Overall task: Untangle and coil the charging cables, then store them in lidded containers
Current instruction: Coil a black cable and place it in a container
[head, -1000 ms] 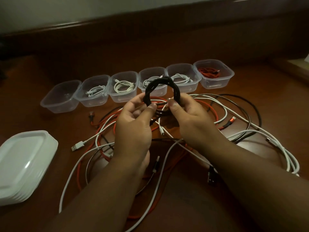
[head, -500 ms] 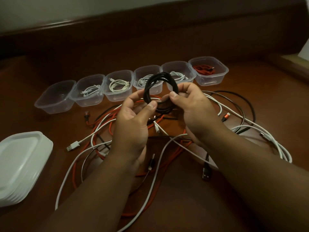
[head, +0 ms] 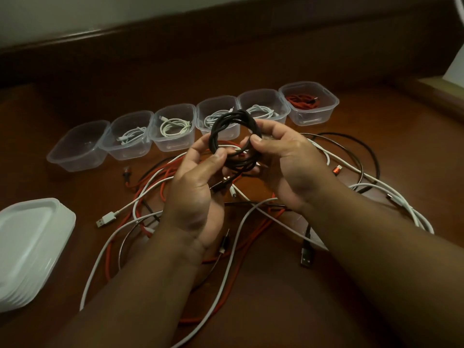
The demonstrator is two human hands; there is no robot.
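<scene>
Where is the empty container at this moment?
In the head view, the empty container stands at the far left end of the row of six tubs, touching the tub with a white cable on its right, behind the stack of lids.

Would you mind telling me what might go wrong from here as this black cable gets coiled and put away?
The black coil is pinched only by the left hand and right hand; easing the grip may let it spring open. Its free end dangles over the loose cables and could snag. Only the leftmost container looks empty, so a wide coil might not fit.
</scene>
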